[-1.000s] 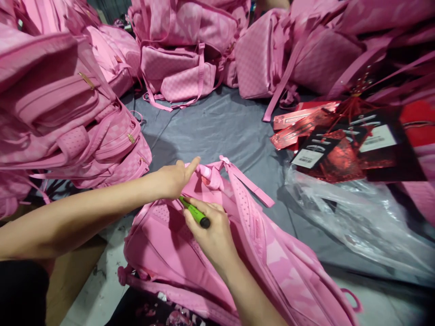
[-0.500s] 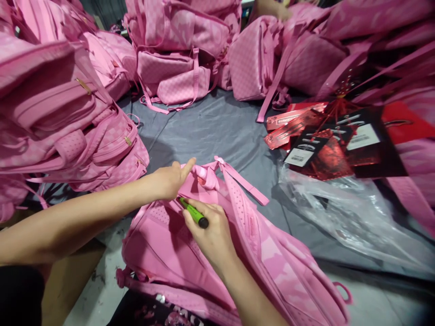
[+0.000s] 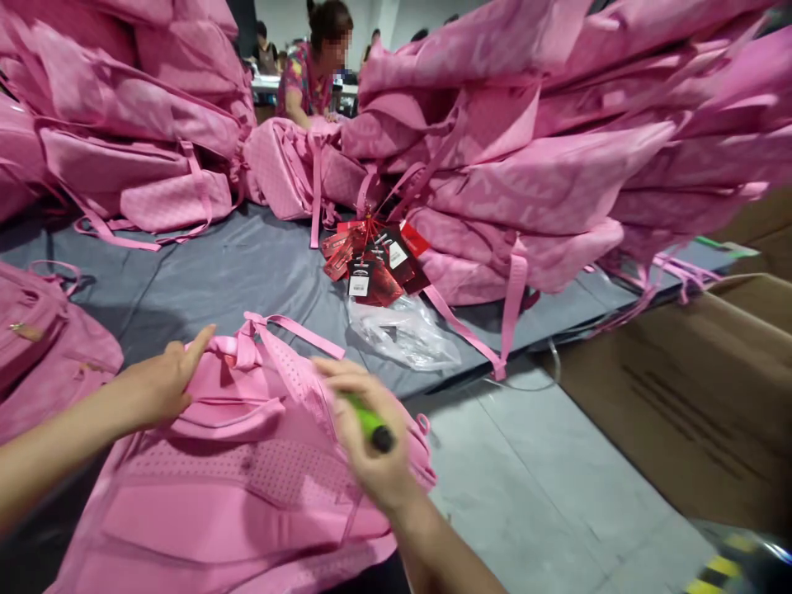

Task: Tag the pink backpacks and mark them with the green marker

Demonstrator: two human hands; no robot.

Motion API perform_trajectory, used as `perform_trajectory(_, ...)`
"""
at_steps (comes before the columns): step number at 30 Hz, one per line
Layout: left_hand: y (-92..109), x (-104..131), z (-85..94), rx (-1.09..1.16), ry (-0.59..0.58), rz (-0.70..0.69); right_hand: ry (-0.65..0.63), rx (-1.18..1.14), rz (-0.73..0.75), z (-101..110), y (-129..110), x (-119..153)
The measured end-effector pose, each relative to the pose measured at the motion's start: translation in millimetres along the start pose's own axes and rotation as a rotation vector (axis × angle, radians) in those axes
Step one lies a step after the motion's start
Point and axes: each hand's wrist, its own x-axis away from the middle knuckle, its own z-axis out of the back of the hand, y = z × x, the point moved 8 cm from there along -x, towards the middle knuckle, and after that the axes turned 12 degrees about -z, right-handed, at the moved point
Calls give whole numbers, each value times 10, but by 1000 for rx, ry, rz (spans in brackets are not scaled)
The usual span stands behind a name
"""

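A pink backpack (image 3: 241, 487) lies at the table's near edge, its dotted back panel facing up. My left hand (image 3: 164, 384) grips the backpack's top edge near the handle, with the index finger extended. In my right hand (image 3: 368, 433) is a green marker (image 3: 370, 422) with a black end, blurred by motion, over the bag's right shoulder part. A thin pink strap (image 3: 306, 334) sticks out beyond the top of the bag.
Stacks of pink backpacks (image 3: 525, 181) line the back and right. Red and black tags (image 3: 377, 264) lie beside a clear plastic bag (image 3: 402, 330) on the grey cloth (image 3: 247, 272). A cardboard box (image 3: 681, 388) stands right. Behind the stacks, a person (image 3: 313, 70) leans forward.
The view has swung right and up, showing the floor, box and person. My right hand has moved with the marker from beside my left hand to the bag's right side.
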Motion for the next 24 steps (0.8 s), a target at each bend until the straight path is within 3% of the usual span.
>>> perform_trajectory(3, 15, 21, 2, -13, 42, 3, 385, 409, -85, 814, 552, -157)
perform_trajectory(4, 25, 24, 10, -16, 49, 8, 372, 620, -141, 926, 800, -273)
perform_trajectory(6, 45, 21, 26, -16, 47, 24, 291, 716, -168, 1047, 1228, -524)
perform_trajectory(9, 75, 27, 63, -5, 34, 55, 165, 751, -116, 1014, 1571, -863)
perform_trajectory(13, 134, 67, 123, 30, 40, 54, 67, 783, -42, 858, 1667, -1099)
perform_trajectory(24, 228, 86, 280, 10, 42, 110, -54, 932, -35, 815, 1789, -1001)
